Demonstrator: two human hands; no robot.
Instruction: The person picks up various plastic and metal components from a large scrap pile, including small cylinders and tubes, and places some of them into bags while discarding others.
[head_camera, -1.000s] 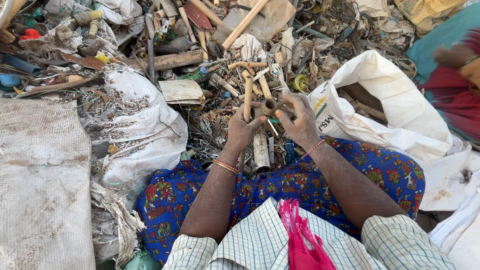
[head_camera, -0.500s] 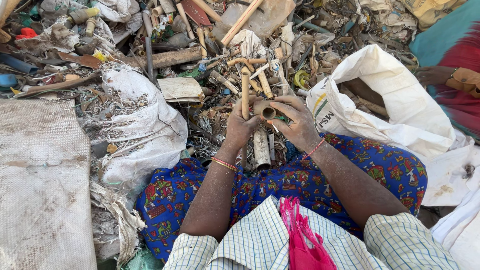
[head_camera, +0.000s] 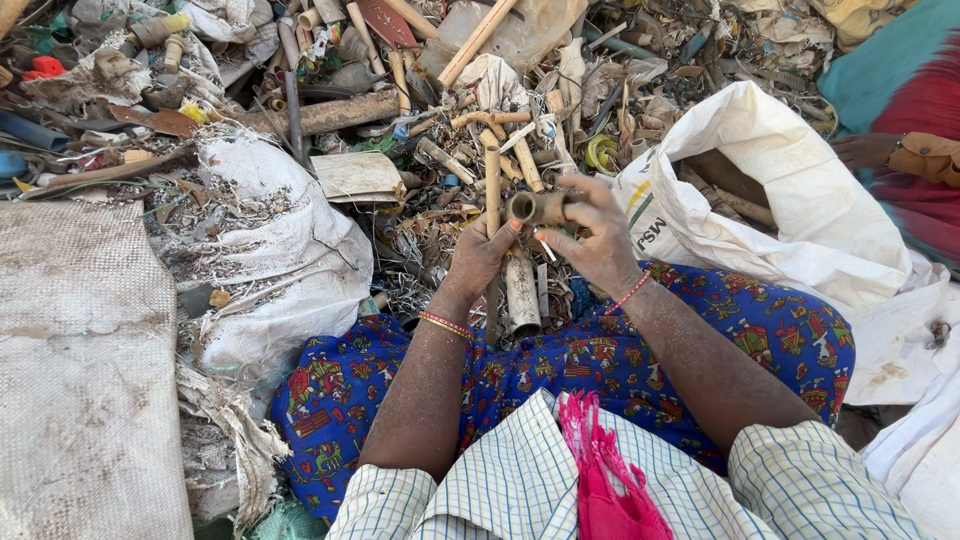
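Head view looked down past a checked shirt and a blue patterned cloth (head_camera: 600, 360) over the lap, onto a heap of scrap. At far left lay a flat grey woven sack (head_camera: 80, 360), cut off by the frame edge, and beside it a lumpy white sack (head_camera: 280, 250) strewn with dry debris, its contents hidden.

Near the middle, the left hand (head_camera: 480, 255) closed around an upright tan pipe (head_camera: 492, 180); the lower part of that pipe was hidden behind the palm. Its fingertips also touched a short brown pipe fitting (head_camera: 535, 207), which was held level with its open end facing left. The right hand (head_camera: 595, 240) gripped the other end of the fitting, so that end was covered and its shape could not be made out. A thin white sliver showed under the right thumb, too small to identify. Below the hands a pale stub of wider pipe (head_camera: 521, 295) stood in the rubbish.

Right of the hands, an open white bag (head_camera: 800, 200) held dark pieces, mostly shadowed. At the far right edge another person's hand (head_camera: 865, 150) was partly cut off.
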